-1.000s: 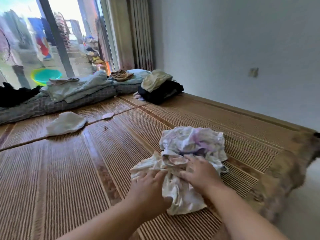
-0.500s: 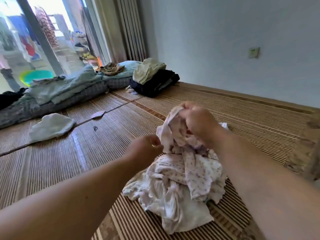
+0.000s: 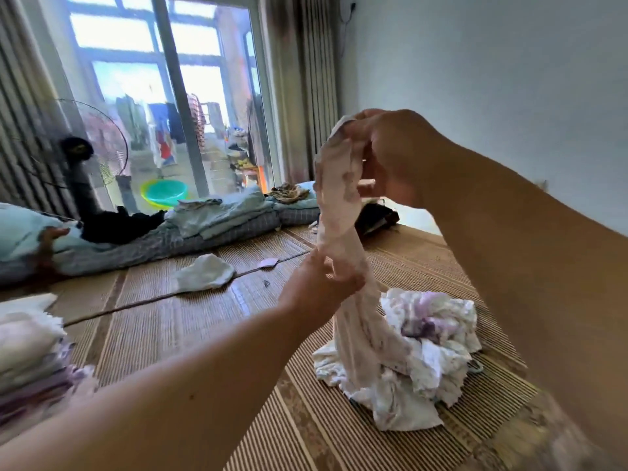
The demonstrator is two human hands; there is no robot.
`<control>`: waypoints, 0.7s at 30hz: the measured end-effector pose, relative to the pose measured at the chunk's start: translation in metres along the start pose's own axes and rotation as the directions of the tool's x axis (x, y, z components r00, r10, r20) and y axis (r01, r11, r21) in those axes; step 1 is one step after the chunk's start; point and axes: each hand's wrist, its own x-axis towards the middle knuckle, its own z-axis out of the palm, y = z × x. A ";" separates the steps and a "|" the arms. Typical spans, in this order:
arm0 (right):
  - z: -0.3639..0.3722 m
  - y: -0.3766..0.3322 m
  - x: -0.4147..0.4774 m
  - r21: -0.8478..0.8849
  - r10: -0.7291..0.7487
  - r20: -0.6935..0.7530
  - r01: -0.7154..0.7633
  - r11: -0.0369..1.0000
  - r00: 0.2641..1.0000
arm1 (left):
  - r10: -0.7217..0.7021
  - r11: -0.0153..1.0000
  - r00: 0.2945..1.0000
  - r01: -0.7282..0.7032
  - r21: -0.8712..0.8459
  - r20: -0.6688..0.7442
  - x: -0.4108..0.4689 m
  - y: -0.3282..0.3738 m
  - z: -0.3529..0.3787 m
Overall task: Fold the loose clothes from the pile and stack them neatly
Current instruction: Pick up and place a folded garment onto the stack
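A pale pink floral garment [image 3: 339, 212] hangs in a long twisted strip above the mat. My right hand [image 3: 390, 158] grips its top end at head height. My left hand [image 3: 319, 283] pinches the same garment lower down, about halfway along. Its bottom end still trails into the loose pile of white and purple clothes [image 3: 431, 338] on the bamboo mat. A stack of folded clothes [image 3: 27, 351] in white and mauve sits at the left edge.
The striped bamboo mat [image 3: 176, 321] covers the floor. A small white cloth [image 3: 204, 271] lies on it further back. Folded bedding and a dark garment [image 3: 217, 215] line the window side, with a fan [image 3: 91, 154] and a glass door behind. A dark bundle [image 3: 377, 215] rests near the right wall.
My right hand has lifted the pink garment much higher, stretching it out of the pile. My left hand slid along it and now grips its middle. The view tilted upward.
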 end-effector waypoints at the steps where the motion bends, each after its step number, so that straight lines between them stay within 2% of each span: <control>1: 0.005 -0.014 -0.006 0.040 -0.002 0.006 0.002 0.999 1.000 | -0.046 0.999 0.999 0.045 0.028 0.014 -0.015 -0.001 -0.006; 5: 0.028 -0.064 -0.026 0.161 -0.018 -0.045 0.025 0.987 0.999 | -0.198 0.966 0.980 0.191 0.174 0.020 -0.089 -0.029 -0.035; 11: 0.040 -0.081 -0.038 0.191 0.040 -0.117 -0.017 0.981 0.992 | -0.318 0.948 0.945 0.316 -0.034 -0.074 -0.160 -0.057 -0.098; 13: 0.047 -0.064 -0.041 0.135 0.097 -0.112 -0.081 0.987 0.989 | -0.339 0.940 0.936 0.333 -0.073 -0.092 -0.173 -0.056 -0.130; 15: 0.058 -0.039 -0.045 0.086 0.214 -0.100 -0.206 0.975 0.972 | -0.347 0.938 0.929 0.343 -0.051 -0.131 -0.184 -0.053 -0.161; 18: 0.084 0.017 -0.061 0.039 0.385 -0.065 -0.384 0.923 0.920 | -0.336 0.932 0.920 0.356 0.073 -0.200 -0.197 -0.042 -0.198; 21: 0.117 0.084 -0.097 -0.068 0.475 -0.066 -0.479 0.875 0.878 | -0.359 0.892 0.907 0.402 0.206 -0.219 -0.202 -0.038 -0.216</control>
